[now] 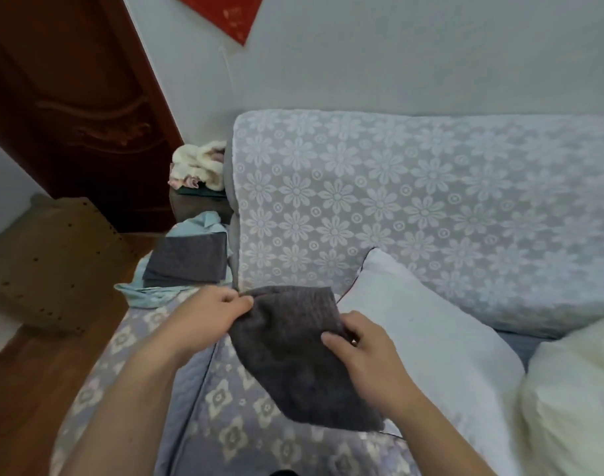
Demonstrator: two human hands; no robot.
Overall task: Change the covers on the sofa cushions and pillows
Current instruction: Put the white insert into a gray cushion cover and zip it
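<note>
Grey cover (293, 352) hangs limp over the front left part of the sofa seat (225, 417), beside the bare white pillow (427, 341); left hand (211, 314) and right hand (359, 345) pinch its upper edge; it looks soft and light, so I judge the open hem is the best place to grip.

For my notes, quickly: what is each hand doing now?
Left hand: pinches the dark grey cover at its top edge.
Right hand: grips the same cover.
</note>
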